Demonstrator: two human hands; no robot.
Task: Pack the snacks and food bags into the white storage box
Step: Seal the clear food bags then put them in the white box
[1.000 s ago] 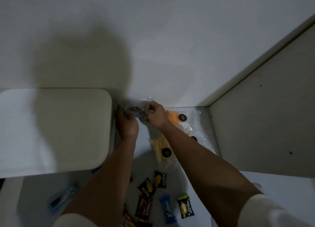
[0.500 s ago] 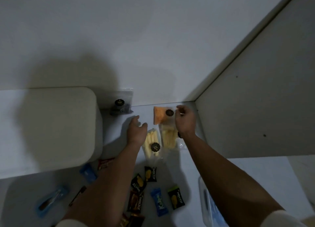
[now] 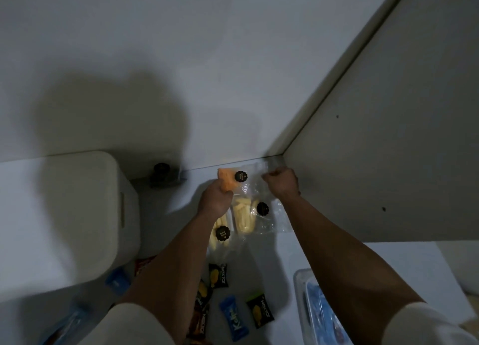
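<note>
Box (image 3: 64,215), lid shut, sits far left of both hands. Next comes the left hand (image 3: 216,198), curled on the orange bag (image 3: 226,180)'s left edge; 2 yellow bags (image 3: 242,219) lie just nearer. Right hand (image 3: 281,182) pinches that bag's clear right side. Its long axis runs left-right between them, so I judge the carry goes left.

Home corner: white walls (image 3: 233,59), scattered snacks (image 3: 234,321).

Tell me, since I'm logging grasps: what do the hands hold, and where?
Both grip the clear bag of orange snack: left hand at its left edge, right hand at its top right.
</note>
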